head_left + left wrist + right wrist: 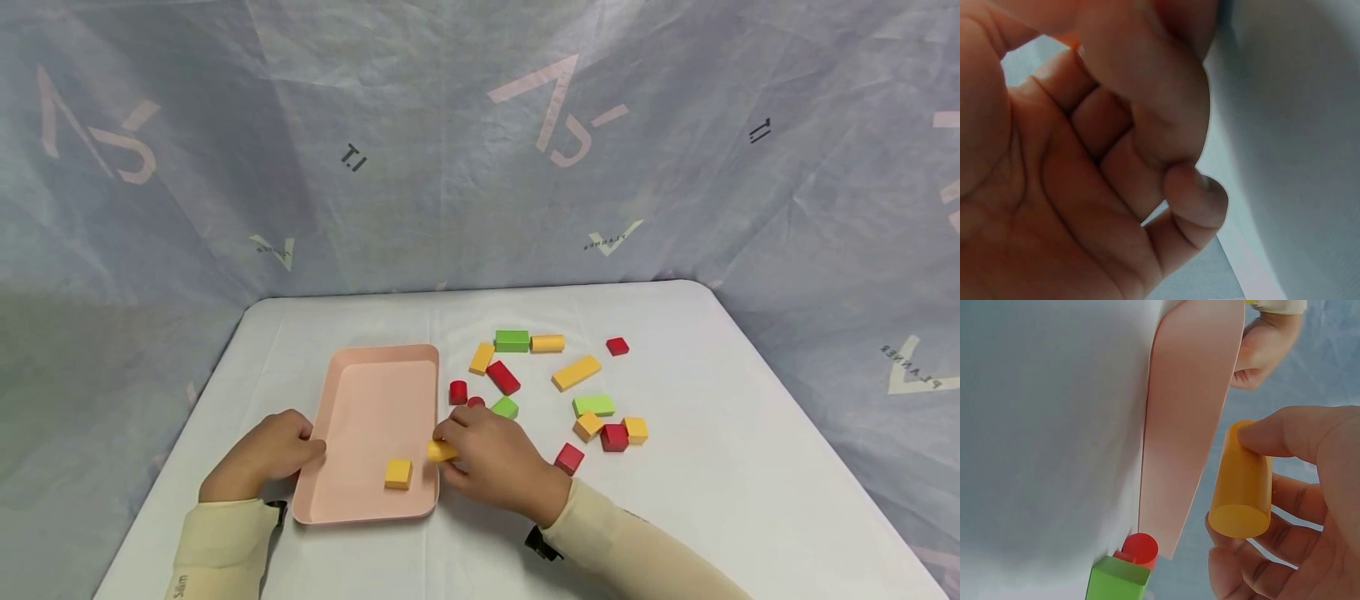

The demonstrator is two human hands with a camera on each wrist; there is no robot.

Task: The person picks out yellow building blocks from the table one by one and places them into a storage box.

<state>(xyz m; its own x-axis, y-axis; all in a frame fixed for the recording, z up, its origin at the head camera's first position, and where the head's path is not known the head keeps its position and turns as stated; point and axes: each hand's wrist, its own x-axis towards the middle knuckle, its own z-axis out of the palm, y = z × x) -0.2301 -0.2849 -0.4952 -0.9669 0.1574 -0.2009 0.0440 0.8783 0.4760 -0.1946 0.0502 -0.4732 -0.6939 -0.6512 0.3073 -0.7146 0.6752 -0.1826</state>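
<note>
A yellow cylinder block (1241, 487) is pinched between the thumb and fingers of my right hand (491, 457). In the head view it is over the right rim of a pink tray (375, 507). My left hand (273, 450) grips the tray's left edge, thumb on the rim; the left wrist view shows its fingers (1166, 119) curled, with the rim itself out of sight. Inside the tray, near the lower right corner, lies a yellow cube (398, 473). Beyond my right hand are a green block (506, 407) and a red cylinder (458, 392), with another red cylinder partly hidden.
Loose blocks lie on the white table (675, 517) right of the tray: a green block (512, 341), a yellow cylinder (547, 343), a long yellow block (576, 372), a light green block (593, 406), a red cube (570, 458) and several others. A grey printed cloth (450, 208) hangs behind.
</note>
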